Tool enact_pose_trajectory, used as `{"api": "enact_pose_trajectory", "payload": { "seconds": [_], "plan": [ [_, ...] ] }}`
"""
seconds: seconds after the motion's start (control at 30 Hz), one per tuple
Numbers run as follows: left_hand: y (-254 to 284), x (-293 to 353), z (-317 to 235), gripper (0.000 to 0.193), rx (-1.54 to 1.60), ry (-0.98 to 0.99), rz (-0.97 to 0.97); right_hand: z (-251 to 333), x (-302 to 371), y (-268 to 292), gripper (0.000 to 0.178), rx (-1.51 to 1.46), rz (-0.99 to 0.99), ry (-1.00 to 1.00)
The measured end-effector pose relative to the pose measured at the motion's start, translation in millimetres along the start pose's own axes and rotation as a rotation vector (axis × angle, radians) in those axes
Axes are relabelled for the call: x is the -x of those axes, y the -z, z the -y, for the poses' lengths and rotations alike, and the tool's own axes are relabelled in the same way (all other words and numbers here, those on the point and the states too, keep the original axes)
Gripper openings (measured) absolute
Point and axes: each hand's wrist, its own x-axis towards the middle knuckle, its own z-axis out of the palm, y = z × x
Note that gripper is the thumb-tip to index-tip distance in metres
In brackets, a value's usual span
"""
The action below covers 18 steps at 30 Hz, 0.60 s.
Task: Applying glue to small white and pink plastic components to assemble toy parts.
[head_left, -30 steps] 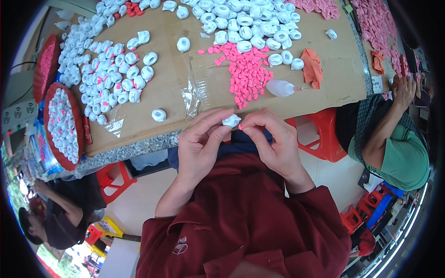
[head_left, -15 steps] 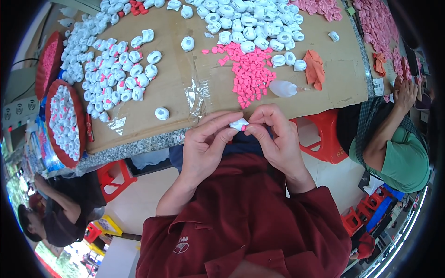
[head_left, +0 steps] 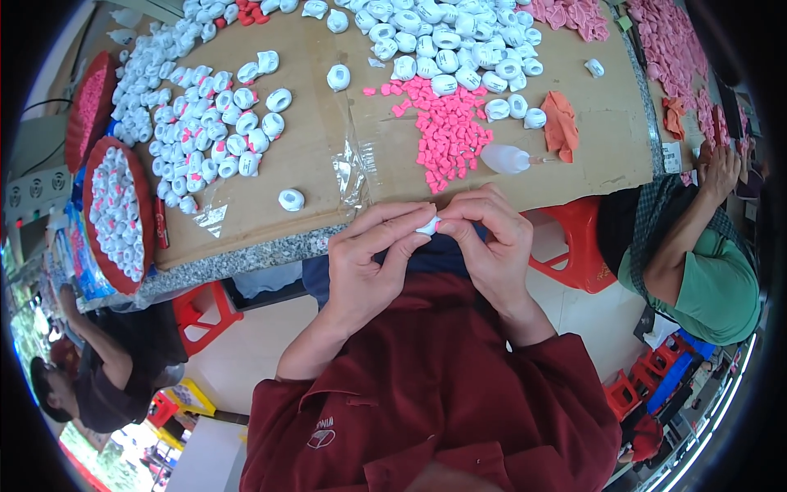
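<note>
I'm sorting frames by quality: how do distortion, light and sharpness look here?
Head view: strong fisheye, the table edge bows and black corners frame it; even soft daylight, no harsh shadows; mild glare on the clear plastic wrap; left hand and right hand are sharp.

Stone-edged table (head_left: 246,261) under cardboard sheet (head_left: 311,156): white pieces (head_left: 221,123), pink bits (head_left: 447,131), probably plastic

top: dark red, collared | sleeves (head_left: 566,361): pushed up | chest: small white emblem (head_left: 321,433)
</note>
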Motion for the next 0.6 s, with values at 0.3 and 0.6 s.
{"api": "enact_pose_trajectory", "payload": {
  "seconds": [0.3,0.6],
  "plan": [
    [36.2,-11.2,20.9,0.027,-0.128,0.047,-0.198,-4.1,0.9,-11.4,0.010,0.028,-0.073,0.055],
    [46.5,-98.5,12.6,0.026,-0.876,-0.243,-0.306,-28.8,4.1,15.7,0.027,0.051,-0.444,-0.028]
  ]
}}
